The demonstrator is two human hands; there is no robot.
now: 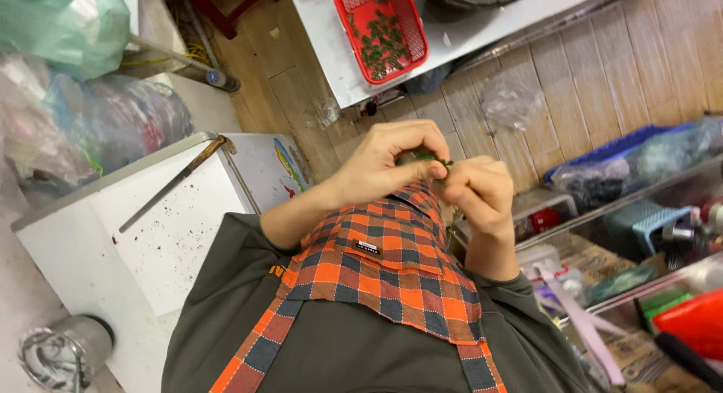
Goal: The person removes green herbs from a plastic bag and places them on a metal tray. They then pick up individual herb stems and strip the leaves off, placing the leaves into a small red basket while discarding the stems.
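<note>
Both hands meet at the centre of the frame, above the upper edge of a checked orange apron [384,265]. The left hand [384,163] sits just left of centre, fingers curled inward, grip narrow and closed on a small green sprig [431,159]. The right hand [478,193] sits just right of centre, fingers also curled, grip narrow and pinching the same sprig from the other side. The two hands touch at the fingertips. The sprig shows only as a small green patch between the fingers; most of it is hidden.

A grey long-sleeved top [226,302] fills the lower centre of the frame under the apron.

At the top centre, a red basket [416,16] stands on a white table [324,39]. The basket holds loose green leaves [380,42]. It is well apart from the hands.

At the left, a white box-shaped surface [173,235] carries dark specks and a long thin tool [177,182] lying diagonally. Above it, in the upper left, lie plastic bags [90,122]. A round metal container [68,351] stands at the lower left.

A wooden plank floor [587,91] runs across the upper right, with a crumpled clear bag [512,99] on it. At the right edge stand shelves [648,212] with mixed items, including a blue crate [644,223] and a red item [697,321].
</note>
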